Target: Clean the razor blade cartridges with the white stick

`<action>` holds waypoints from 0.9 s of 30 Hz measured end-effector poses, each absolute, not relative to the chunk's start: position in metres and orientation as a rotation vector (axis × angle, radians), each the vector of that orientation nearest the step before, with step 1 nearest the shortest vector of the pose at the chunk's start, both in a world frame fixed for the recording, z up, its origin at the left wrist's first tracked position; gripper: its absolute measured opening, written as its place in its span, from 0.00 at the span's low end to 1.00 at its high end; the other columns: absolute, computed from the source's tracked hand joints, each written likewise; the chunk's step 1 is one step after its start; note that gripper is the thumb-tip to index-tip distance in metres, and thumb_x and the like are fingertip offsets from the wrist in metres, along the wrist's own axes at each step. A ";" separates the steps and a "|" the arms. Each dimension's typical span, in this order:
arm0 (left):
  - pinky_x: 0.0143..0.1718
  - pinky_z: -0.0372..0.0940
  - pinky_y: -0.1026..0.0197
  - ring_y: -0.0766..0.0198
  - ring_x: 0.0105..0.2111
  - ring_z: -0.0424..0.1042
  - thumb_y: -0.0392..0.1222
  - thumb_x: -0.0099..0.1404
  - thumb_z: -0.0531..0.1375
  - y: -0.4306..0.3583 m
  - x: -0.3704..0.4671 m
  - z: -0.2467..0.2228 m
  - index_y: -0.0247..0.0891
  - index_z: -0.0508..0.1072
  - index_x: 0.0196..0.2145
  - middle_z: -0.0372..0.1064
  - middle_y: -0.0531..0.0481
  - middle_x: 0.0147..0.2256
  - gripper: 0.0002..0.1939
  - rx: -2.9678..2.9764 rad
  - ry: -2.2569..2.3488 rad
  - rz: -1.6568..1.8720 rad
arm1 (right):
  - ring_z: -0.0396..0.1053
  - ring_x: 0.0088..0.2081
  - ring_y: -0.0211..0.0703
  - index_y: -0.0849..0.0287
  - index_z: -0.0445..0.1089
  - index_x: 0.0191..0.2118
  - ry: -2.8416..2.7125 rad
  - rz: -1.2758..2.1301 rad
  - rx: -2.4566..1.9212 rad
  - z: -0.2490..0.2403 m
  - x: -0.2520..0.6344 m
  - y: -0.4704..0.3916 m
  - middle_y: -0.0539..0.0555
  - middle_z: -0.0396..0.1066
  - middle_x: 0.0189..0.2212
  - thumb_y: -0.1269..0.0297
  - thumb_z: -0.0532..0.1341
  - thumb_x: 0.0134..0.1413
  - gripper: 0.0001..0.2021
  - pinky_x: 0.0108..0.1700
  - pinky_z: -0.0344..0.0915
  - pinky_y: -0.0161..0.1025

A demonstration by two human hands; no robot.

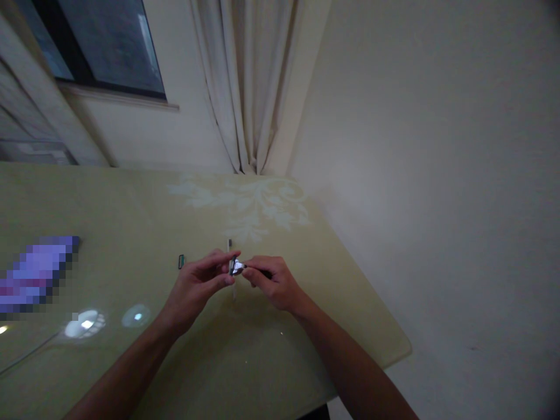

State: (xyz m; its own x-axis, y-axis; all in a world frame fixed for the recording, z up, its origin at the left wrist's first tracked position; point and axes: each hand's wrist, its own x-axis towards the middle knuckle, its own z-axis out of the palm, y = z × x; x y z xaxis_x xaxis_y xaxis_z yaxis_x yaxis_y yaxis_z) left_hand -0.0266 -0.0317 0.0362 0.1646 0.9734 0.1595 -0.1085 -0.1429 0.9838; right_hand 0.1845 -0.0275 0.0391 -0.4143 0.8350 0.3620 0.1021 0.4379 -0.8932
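Observation:
Over the table, my two hands meet at a small razor with a shiny metallic neck (238, 266). My left hand (196, 280) pinches its dark, wide head between thumb and fingertips, one at each end. From the other side, my right hand (273, 283) grips the dark handle between thumb and bent fingers, which cover most of it. Behind the hands lies a thin white stick with a dark tip (230, 242), toothbrush-like and partly hidden. Left of my left hand rests a small dark rectangular piece with a greenish middle (181, 261), resembling a razor cartridge.
The glossy yellowish table (131, 233) has a pale leaf pattern at its far corner and a rounded right edge. A blurred purple rectangular object (39, 271) lies at the left, near a white cable (30, 352). Light reflections mark the surface. A curtain (249, 87) and wall stand behind.

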 end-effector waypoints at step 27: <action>0.37 0.69 0.64 0.63 0.35 0.72 0.45 0.57 0.77 -0.030 -0.030 0.033 0.47 0.86 0.50 0.71 0.51 0.34 0.21 1.387 0.869 1.213 | 0.64 0.27 0.37 0.60 0.79 0.37 -1.816 1.021 -0.822 0.041 0.187 -0.027 0.50 0.70 0.26 0.52 0.63 0.70 0.17 0.33 0.60 0.36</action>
